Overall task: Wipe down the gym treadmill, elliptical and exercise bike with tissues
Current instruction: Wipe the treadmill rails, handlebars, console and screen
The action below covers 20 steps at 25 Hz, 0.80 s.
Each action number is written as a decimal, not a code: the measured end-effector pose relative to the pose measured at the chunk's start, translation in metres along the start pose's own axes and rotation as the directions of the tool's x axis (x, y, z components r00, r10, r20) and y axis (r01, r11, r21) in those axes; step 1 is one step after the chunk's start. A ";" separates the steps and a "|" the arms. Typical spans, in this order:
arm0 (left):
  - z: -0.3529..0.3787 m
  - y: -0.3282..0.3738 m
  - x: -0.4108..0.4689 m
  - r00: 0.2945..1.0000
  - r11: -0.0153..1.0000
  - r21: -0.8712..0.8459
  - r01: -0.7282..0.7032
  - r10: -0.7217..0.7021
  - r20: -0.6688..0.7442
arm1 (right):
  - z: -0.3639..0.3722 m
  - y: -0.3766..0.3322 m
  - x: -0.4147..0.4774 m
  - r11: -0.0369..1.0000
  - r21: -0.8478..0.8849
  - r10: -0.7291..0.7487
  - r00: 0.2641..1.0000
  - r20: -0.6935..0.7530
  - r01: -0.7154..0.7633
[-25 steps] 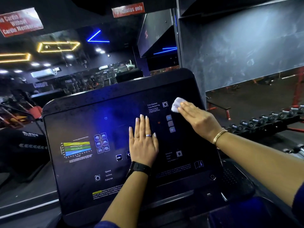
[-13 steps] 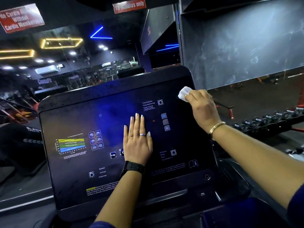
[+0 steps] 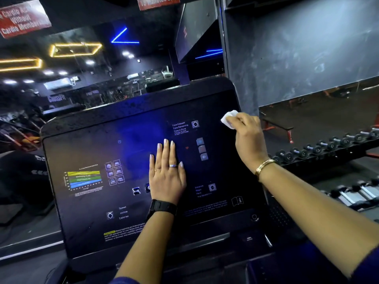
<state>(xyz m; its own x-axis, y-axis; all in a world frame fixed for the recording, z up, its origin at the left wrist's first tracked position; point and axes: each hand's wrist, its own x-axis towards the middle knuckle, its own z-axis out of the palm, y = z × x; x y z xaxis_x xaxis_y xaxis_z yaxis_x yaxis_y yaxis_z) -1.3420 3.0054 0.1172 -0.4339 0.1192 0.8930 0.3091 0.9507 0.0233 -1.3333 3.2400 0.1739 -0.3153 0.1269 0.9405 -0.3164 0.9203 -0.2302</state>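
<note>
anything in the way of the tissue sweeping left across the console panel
Yes: the left hand lies flat on the middle of the console panel, left of the tissue that the right hand holds at its upper right corner.

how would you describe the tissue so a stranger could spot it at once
Start at the big dark console that fills the middle of the view. At its upper right corner the right hand pinches a small crumpled tissue against the edge. It is the only white wad on the black panel; the left hand lies flat, holding nothing.
</note>
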 end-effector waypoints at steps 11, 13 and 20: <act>0.002 0.001 -0.001 1.000 1.000 0.016 -0.015 0.016 -0.018 | 0.019 -0.026 -0.046 0.958 -0.083 -0.273 0.962 0.009 0.273; 0.002 0.001 -0.001 1.000 1.000 0.014 -0.014 0.014 -0.019 | 0.024 -0.025 -0.018 0.986 -0.073 -0.154 0.988 -0.030 0.152; 0.003 -0.003 -0.003 1.000 0.999 0.027 -0.022 0.022 -0.011 | 0.038 -0.061 -0.084 0.919 -0.065 -0.389 0.921 0.000 0.388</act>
<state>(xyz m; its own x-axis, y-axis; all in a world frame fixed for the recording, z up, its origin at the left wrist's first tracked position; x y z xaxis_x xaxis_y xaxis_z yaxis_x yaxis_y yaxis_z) -1.3444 3.0034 0.1134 -0.4172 0.1371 0.8984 0.2958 0.9552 -0.0083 -1.3219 3.1590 0.0993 -0.1673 -0.2407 0.9561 -0.3546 0.9195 0.1695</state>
